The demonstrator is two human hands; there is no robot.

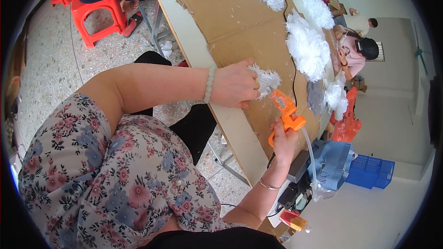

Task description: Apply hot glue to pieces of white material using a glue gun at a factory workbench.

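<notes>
My right hand (pixel 284 144) grips an orange hot glue gun (pixel 290 119) by its handle, with a pale glue stick (pixel 308 150) curving out of its back. The gun's nozzle end points toward a small white fluffy fringe piece (pixel 267 82). My left hand (pixel 235 84), with a beaded bracelet at the wrist, is closed on that piece above the cardboard. The fingertips beneath it are partly hidden. Whether the nozzle touches the fringe I cannot tell.
Brown cardboard (pixel 240 23) covers the table. Larger white fluffy bundles (pixel 308 48) lie along its far side, near a black cord (pixel 294 71). Blue crates (pixel 369 171) and an orange-red bag (pixel 347 120) are beyond. Another person (pixel 353 55) works across the table; a red stool (pixel 99 16) stands left.
</notes>
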